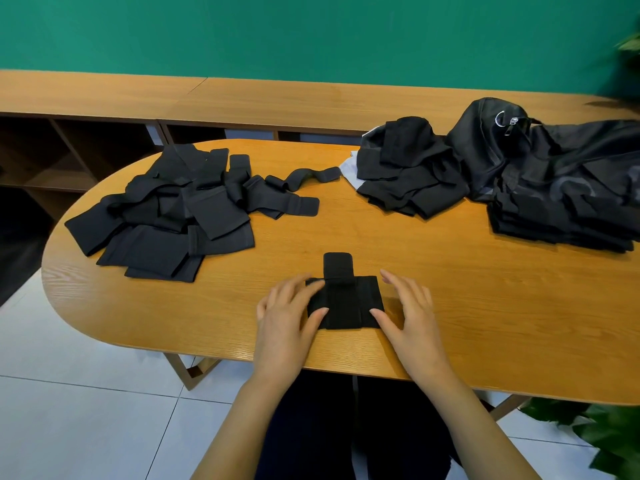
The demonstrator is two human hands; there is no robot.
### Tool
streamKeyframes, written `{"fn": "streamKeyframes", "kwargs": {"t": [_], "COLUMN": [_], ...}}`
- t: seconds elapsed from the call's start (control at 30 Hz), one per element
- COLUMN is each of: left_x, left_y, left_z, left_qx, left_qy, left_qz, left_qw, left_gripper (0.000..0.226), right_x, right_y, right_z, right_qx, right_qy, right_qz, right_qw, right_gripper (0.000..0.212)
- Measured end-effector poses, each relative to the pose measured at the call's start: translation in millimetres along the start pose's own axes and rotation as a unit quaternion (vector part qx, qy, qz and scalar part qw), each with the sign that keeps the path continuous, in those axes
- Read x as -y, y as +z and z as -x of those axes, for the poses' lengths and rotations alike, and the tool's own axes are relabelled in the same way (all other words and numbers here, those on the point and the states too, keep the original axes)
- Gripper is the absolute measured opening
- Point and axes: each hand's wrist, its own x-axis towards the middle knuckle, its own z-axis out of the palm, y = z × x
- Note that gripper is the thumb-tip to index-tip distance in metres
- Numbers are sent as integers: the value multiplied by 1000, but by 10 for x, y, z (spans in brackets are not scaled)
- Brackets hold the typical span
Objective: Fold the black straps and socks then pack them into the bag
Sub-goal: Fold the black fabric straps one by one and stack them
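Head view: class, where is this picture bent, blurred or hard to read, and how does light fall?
Head view: wide-angle bend curves the bench; the left hand looks slightly motion-blurred; folds in the black pile merge; soft even light, faint shadow beside the right hand.

Office-style workroom backed by a green wall [311,32].
An oval wooden counter [433,271], low open shelving [69,150], white floor tiles [86,393], a leafy plant [609,441].

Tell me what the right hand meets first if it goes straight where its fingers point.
The right hand likely clears the folded strap, crosses bare table, then meets the loose strap end; depth unclear.
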Motion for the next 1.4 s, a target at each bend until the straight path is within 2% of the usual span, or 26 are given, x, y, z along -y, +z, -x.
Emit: {"fn": "streamKeyframes", "kwargs": {"t": [0.03,0.1,0.2,0.27,0.43,0.67,0.9,1.0,1.1,1.4], "left_x": [10,17,28,28,27,38,35,23,16,32], "left_y": [0,-1,-18,-31,-27,-4,-22,-32,-37,-11], "left_z": [2,1,-6,-6,2,23,28,27,21,12], "left_qx": [13,45,81,90,86,53,39,47,57,59], "left_qy": [16,31,39,45,47,55,67,63,60,68], "left_qz": [1,-1,-2,-5,-8,21,82,95,97,77], "left_qw": [1000,999,996,995,995,997,994,992,992,993], "left_gripper": [42,49,64,71,62,58,54,53,50,49], "right_x": [0,16,24,11,-2,7,-53,-61,-66,-43], "right_y": [4,11,20,25,27,-2,42,47,52,32], "right_z": [4,12,8,-1,-8,13,22,15,11,10], "right_qx": [11,44,99,105,121,104,53,48,43,48], "right_qy": [-23,-59,-70,-72,-76,-90,-108,-103,-90,-69], "right_qz": [17,52,92,96,94,79,51,36,17,-7], "right_qw": [1000,996,988,987,985,987,991,993,995,996], "right_gripper": [59,53,46,43,42,56,46,55,48,49]}}
